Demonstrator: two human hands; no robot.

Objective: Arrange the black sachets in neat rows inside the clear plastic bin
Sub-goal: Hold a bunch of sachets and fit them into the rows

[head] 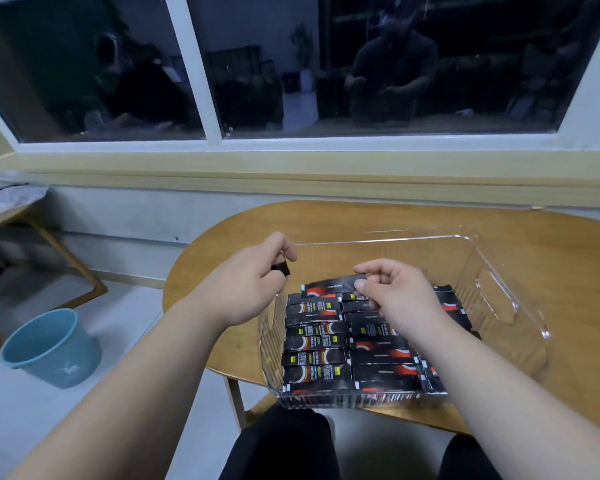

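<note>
- Pinching a small black piece point(280, 268) between thumb and forefinger, the left hand point(253, 282) hovers over the bin's far left corner. It may be a sachet seen end-on, but I cannot tell.
- Packed sachets point(314, 341) fill the near half of the bin in two columns, long axes running left to right.
- One loose sachet point(329, 287) lies across the far end of the rows, also pointing left to right and slightly tilted.
- The right hand point(392, 292) pinches this sachet's right end.
- These look light, thin, floppy and slick, so they are probably best gripped by the crimped short ends.
- The clear bin point(499, 292) sits on a wooden table point(551, 244).
</note>
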